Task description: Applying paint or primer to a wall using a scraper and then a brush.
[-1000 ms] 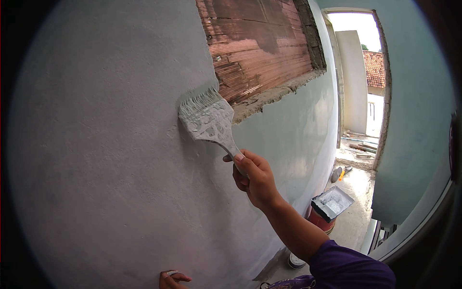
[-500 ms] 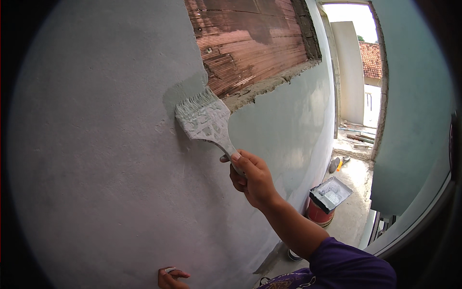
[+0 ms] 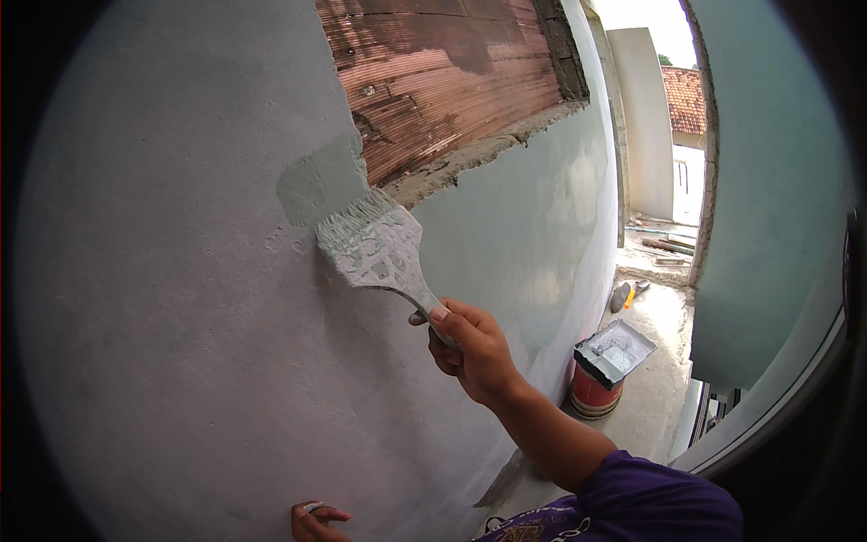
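Note:
My right hand (image 3: 465, 348) grips the handle of a wide, paint-smeared brush (image 3: 379, 253). Its bristles press on the grey wall (image 3: 181, 298), just below a damp grey-green patch of fresh paint (image 3: 316, 185). That patch borders the ragged edge of a recess with exposed red ribbed clay brick (image 3: 452, 81). Low in the picture my left hand (image 3: 316, 522) is by the wall, partly cut off by the frame's edge. Its fingers are apart, with pale smears on them, and I see nothing held.
A paint tray (image 3: 619, 352) sits atop a red bucket (image 3: 594, 395) on the floor to the right. Beyond lie dark objects with an orange piece (image 3: 629, 296), and debris (image 3: 668, 244) by the doorway. A green wall (image 3: 768, 199) bounds the right side.
The brush has moved down the wall, and more of the wet patch shows above its bristles. My view has shifted slightly. My left hand has barely moved.

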`<action>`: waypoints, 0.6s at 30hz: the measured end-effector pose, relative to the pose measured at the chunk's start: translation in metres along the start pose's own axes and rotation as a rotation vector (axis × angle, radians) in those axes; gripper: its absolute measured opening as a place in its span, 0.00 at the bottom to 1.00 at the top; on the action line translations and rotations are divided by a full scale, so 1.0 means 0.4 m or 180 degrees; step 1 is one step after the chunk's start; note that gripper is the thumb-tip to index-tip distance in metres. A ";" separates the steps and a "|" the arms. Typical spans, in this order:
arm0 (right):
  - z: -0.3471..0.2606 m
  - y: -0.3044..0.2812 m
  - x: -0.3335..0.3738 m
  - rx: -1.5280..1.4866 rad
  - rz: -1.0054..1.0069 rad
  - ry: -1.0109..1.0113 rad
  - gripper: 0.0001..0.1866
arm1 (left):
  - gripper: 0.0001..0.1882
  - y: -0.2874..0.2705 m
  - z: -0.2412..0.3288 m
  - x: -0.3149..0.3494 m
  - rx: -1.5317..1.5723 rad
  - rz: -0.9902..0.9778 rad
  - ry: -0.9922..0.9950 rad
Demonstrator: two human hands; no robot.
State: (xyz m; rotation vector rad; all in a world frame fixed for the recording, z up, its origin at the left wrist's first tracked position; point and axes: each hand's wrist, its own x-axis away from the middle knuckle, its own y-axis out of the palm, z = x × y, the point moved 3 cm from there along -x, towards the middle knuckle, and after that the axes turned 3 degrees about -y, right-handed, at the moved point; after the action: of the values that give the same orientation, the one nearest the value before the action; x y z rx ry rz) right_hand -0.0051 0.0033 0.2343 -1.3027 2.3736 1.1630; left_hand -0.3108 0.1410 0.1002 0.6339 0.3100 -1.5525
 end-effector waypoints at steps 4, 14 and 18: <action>-0.017 0.024 -0.016 0.0049 -0.0216 -0.0190 0.14 | 0.22 -0.002 0.004 0.002 -0.0109 -0.0008 0.0128; -0.013 0.012 -0.006 0.0206 -0.0143 -0.0205 0.15 | 0.25 -0.004 -0.002 0.003 -0.0036 0.0036 0.0055; -0.045 0.031 -0.047 0.0392 -0.0104 -0.0412 0.15 | 0.25 0.004 0.006 0.001 -0.0010 -0.0064 0.0111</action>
State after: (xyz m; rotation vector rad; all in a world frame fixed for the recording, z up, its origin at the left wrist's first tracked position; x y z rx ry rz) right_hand -0.0002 0.0060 0.2626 -1.1851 2.2835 1.0407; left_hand -0.3095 0.1392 0.1022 0.6575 0.3461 -1.5613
